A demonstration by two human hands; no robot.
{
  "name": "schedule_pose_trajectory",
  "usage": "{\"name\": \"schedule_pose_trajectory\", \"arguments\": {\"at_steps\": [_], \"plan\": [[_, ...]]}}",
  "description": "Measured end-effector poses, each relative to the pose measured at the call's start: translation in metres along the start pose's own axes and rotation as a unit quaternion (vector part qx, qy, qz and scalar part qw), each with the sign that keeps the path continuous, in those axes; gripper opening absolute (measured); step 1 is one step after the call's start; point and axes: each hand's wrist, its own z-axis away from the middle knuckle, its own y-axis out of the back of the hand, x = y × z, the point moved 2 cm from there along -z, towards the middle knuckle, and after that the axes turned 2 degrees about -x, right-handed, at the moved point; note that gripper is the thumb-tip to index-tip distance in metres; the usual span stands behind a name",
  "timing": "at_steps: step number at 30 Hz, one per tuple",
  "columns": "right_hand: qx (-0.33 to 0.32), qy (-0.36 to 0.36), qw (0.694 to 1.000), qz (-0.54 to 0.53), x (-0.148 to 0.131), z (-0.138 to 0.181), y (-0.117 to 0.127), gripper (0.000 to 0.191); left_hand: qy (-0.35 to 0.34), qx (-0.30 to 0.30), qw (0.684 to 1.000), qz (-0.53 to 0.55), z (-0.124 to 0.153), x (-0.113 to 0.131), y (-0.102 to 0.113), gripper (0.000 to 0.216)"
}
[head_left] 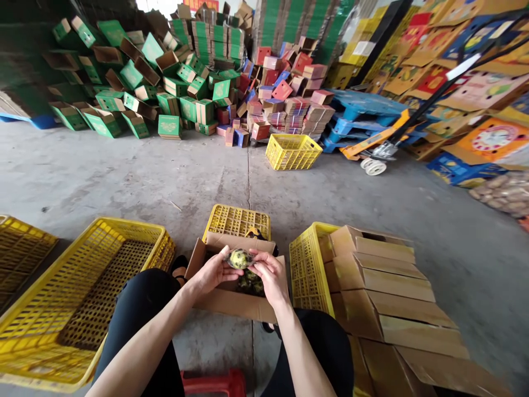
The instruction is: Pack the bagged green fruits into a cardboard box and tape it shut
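Note:
Between my two hands is a yellow-green fruit (239, 258) with dark patches, wrapped in clear plastic. My left hand (214, 271) grips its wrapping at the left end. At the right end, my right hand (269, 274) pinches the wrapping with thumb and fingers. Both hands are over an open cardboard box (243, 306) that sits on the floor between my legs. Inside the box, below my right hand, lie several dark green wrapped fruits (250, 283), partly hidden by my hands.
A yellow crate (163, 234) stands at my left; another crate (309, 270) with cardboard boxes (388, 275) is at my right. An upturned yellow crate (238, 221) is behind the box. Farther off are a yellow crate (292, 152), piled cartons (169, 127), blue pallets (363, 107) and a pallet jack (374, 144).

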Motion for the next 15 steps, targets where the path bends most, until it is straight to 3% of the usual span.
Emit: {"name": "schedule_pose_trajectory", "arguments": {"at_steps": [3,9,15], "plan": [[-0.006,-0.001,1.0,0.015,0.0,-0.001,-0.001,0.028,-0.046,0.001,0.999,0.008,0.001,0.003,0.001,0.052],[-0.003,-0.036,0.999,-0.008,0.002,-0.004,0.004,0.044,-0.147,0.036,0.988,0.032,0.004,0.009,0.0,0.076],[-0.008,-0.055,0.998,0.011,0.004,-0.002,0.006,0.055,-0.175,0.038,0.983,0.026,0.007,0.012,-0.005,0.083]]}}
